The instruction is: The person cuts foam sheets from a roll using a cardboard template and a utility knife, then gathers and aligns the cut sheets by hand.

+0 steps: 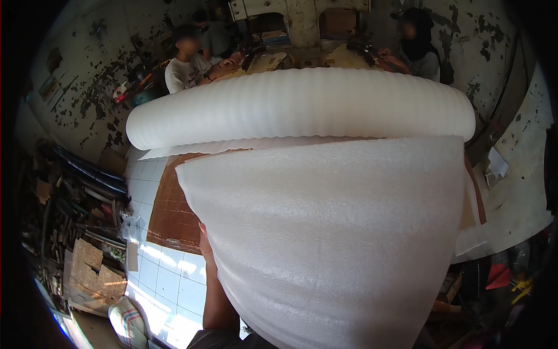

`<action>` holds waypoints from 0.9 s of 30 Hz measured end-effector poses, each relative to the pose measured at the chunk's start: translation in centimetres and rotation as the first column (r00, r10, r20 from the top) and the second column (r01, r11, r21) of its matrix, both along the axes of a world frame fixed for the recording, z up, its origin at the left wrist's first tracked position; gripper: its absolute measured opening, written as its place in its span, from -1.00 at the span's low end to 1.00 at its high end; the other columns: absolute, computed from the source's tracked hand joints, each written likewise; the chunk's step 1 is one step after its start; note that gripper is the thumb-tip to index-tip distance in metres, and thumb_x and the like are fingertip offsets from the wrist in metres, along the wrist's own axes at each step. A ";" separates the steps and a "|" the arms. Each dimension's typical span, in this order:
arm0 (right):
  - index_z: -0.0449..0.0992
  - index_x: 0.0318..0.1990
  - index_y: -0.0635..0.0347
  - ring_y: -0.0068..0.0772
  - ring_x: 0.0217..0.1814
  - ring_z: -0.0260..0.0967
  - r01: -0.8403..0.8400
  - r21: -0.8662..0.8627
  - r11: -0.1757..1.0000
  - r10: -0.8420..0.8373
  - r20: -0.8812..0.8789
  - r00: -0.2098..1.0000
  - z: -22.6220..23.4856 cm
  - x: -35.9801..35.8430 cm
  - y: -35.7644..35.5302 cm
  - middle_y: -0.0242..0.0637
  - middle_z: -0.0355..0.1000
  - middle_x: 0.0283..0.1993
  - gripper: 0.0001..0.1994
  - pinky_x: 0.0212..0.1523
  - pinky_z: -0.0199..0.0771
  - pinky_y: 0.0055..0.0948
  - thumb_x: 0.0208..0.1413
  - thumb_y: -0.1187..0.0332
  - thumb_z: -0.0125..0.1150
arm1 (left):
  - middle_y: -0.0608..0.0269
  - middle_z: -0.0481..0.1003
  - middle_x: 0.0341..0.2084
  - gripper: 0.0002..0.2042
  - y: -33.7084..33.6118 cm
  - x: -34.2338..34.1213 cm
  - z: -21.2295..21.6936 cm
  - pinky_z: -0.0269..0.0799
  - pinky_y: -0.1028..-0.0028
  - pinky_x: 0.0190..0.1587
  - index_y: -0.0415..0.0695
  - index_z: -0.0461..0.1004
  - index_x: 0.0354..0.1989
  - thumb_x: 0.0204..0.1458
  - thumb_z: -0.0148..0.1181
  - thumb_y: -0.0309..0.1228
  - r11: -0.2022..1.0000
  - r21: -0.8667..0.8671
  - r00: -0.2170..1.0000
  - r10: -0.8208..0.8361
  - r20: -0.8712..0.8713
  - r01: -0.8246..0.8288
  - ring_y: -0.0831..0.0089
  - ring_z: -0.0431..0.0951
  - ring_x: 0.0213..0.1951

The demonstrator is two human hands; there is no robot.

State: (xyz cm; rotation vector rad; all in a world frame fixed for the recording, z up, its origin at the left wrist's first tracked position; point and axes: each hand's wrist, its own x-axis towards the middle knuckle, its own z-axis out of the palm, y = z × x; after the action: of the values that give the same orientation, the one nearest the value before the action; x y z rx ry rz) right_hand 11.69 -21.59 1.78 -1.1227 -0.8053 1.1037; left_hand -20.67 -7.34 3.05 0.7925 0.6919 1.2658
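A white foam sheet (325, 232) is raised close in front of me and fills the middle of the view. At its left edge, my left hand (204, 243) holds it; most of the fingers are behind the foam. My right hand does not show, and the sheet covers much of the area where it could be. Just beyond the sheet lies a thick roll of white foam (302, 107), stretched from left to right. Part of a brown board or table top (174, 203) shows beneath the foam.
Two people (189, 61) work at the far left and another person (417, 46) at the far right, beside a large machine (302, 23). Scrap boards (93, 270) and dark tubes (87, 168) are piled at left on a white tiled floor (168, 285). A pale sheet (517, 198) stands at right.
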 end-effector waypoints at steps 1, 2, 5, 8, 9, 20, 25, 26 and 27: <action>0.05 0.57 0.21 -0.27 0.42 0.24 0.019 0.001 1.000 -0.019 -0.010 1.000 -0.1 0.3 0.0 -0.13 0.24 0.46 -0.06 0.36 0.31 -0.19 0.32 -0.37 0.03 | 0.00 0.52 0.10 -0.33 0.0 0.0 0.1 0.56 0.22 0.11 -0.19 0.30 0.40 0.27 0.19 0.02 1.000 0.010 1.000 0.004 -0.011 -0.004 0.26 0.61 0.07; 0.05 0.57 0.21 -0.26 0.42 0.24 0.032 0.001 0.999 -0.032 -0.015 0.999 -0.2 0.6 0.1 -0.12 0.25 0.46 -0.07 0.36 0.30 -0.19 0.33 -0.36 0.02 | 0.00 0.52 0.10 -0.33 0.0 0.0 0.2 0.56 0.22 0.11 -0.19 0.30 0.40 0.27 0.19 0.02 1.000 0.020 1.000 0.010 -0.023 -0.009 0.26 0.61 0.06; 0.06 0.56 0.22 -0.25 0.43 0.24 0.068 -0.004 0.998 -0.068 -0.040 0.997 -0.5 1.3 0.3 -0.11 0.25 0.46 -0.09 0.38 0.28 -0.19 0.35 -0.35 -0.01 | 0.01 0.54 0.07 -0.34 0.3 -0.2 0.5 0.57 0.24 0.09 -0.20 0.31 0.39 0.26 0.21 0.00 0.998 0.033 0.991 0.050 -0.122 -0.046 0.27 0.63 0.02; 0.07 0.56 0.23 -0.24 0.43 0.24 0.097 -0.001 0.995 -0.097 -0.059 0.994 -1.0 2.1 0.7 -0.10 0.25 0.45 -0.11 0.39 0.27 -0.18 0.37 -0.34 -0.04 | 0.03 0.59 -0.03 -0.34 0.6 -0.4 1.2 0.59 0.29 0.02 -0.22 0.33 0.36 0.21 0.27 -0.05 0.994 0.034 0.956 0.106 -0.275 -0.100 0.29 0.66 -0.08; 0.08 0.55 0.23 -0.24 0.44 0.23 0.105 0.000 0.995 -0.105 -0.063 0.993 -1.1 2.5 0.9 -0.10 0.25 0.45 -0.11 0.40 0.26 -0.18 0.38 -0.34 -0.05 | 0.03 0.61 -0.08 -0.37 0.6 -0.2 1.7 0.58 0.35 0.00 -0.23 0.35 0.35 0.21 0.28 -0.09 0.994 0.041 0.936 0.105 -0.336 -0.097 0.31 0.67 -0.12; 0.24 0.47 0.24 -0.26 0.43 0.28 0.069 -0.104 0.992 -0.081 -0.118 0.990 -0.2 3.1 2.2 -0.13 0.36 0.39 -0.22 0.44 0.23 -0.20 0.46 -0.31 -0.22 | -0.04 0.62 -0.08 -0.43 2.7 -0.3 0.2 0.56 0.40 -0.01 -0.33 0.33 0.31 0.20 0.33 -0.30 1.000 0.029 0.858 0.009 -0.514 0.007 0.34 0.65 -0.10; 0.24 0.47 0.23 -0.25 0.47 0.26 0.043 -0.029 0.999 -0.050 -0.290 0.956 -0.4 2.9 1.9 -0.17 0.32 0.44 -0.21 0.46 0.22 -0.18 0.48 -0.31 -0.32 | -0.15 0.58 -0.02 -0.33 3.3 -0.1 -0.9 0.57 0.36 0.02 -0.36 0.21 0.38 0.20 0.36 -0.31 0.998 -0.026 0.865 -0.059 -0.498 0.054 0.28 0.65 -0.03; 0.23 0.48 0.23 -0.24 0.48 0.26 0.043 -0.010 0.999 -0.044 -0.304 0.952 -0.4 2.8 1.9 -0.17 0.31 0.45 -0.21 0.46 0.21 -0.17 0.48 -0.31 -0.35 | -0.15 0.58 -0.02 -0.33 3.2 -0.1 -0.8 0.57 0.36 0.02 -0.36 0.21 0.38 0.20 0.36 -0.31 0.998 -0.027 0.865 -0.057 -0.499 0.050 0.28 0.65 -0.03; 0.23 0.48 0.23 -0.24 0.48 0.26 0.039 -0.011 0.999 -0.041 -0.305 0.951 -0.4 2.8 1.9 -0.17 0.31 0.45 -0.21 0.46 0.21 -0.17 0.48 -0.31 -0.35 | -0.18 0.56 0.01 -0.33 3.0 0.1 -0.6 0.57 0.35 0.03 -0.36 0.21 0.38 0.21 0.36 -0.31 0.998 -0.018 0.875 -0.062 -0.481 0.061 0.26 0.65 -0.02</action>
State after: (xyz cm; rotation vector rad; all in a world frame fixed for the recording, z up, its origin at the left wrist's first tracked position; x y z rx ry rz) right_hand 14.53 -19.69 1.38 -0.9376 -0.5342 1.2095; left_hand -20.53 -4.29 2.46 1.1372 1.0590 1.0113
